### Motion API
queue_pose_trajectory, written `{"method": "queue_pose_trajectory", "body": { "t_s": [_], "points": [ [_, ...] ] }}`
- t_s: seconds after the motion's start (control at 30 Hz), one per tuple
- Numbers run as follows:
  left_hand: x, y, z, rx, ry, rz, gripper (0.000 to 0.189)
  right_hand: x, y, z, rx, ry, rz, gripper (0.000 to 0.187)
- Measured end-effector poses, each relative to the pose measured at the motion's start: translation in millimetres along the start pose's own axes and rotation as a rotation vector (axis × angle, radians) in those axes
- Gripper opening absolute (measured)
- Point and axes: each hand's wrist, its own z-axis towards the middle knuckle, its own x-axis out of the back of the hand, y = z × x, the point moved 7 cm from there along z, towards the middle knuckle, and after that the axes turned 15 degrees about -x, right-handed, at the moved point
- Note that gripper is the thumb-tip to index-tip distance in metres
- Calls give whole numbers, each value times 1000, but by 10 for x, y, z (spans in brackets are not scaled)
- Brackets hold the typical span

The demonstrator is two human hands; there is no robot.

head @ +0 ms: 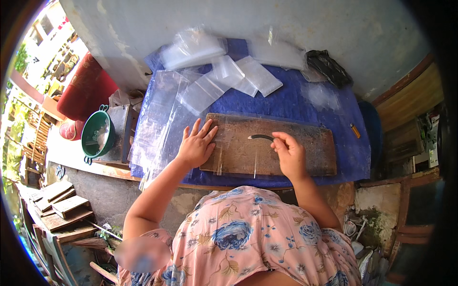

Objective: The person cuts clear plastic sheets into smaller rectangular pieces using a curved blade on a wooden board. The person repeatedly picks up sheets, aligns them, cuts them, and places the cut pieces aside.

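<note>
A brown, worn rectangular board [234, 143] lies before me on a blue plastic sheet [247, 103]. Clear plastic film [254, 166] covers at least part of it, glinting near the front edge. My left hand [197, 144] rests palm down over the board's left end, fingers spread on the film. Between the thumb and fingers of my right hand [289, 152] is a thin, dark, curved tool [262, 136] with a pale tip pointing left. It is above the middle of the board; whether the tip touches the film I cannot tell.
Clear plastic bags [259, 75] lie beyond the board, with larger stacks [195, 53] by the wall. Loose film [161, 107] spreads at left. A black plastic bag [327, 68] sits back right; a yellow cutter knife [355, 131] lies right. A green colander [97, 134] stands left.
</note>
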Motion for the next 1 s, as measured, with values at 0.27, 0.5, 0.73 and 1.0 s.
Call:
{"method": "queue_pose_trajectory", "body": {
  "t_s": [0.27,0.5,0.73,1.0],
  "points": [
    [37,8,-131,187,107,13,50,-499,-188,90,271,40,-252,13],
    [65,30,-146,265,145,43,49,-747,-231,80,448,59,-397,11],
    [67,23,-157,297,136,19,50,-949,-170,95,545,32,-446,16],
    [86,21,-160,309,130,21,50,-1028,-112,131,582,34,-453,17]
  ]
}}
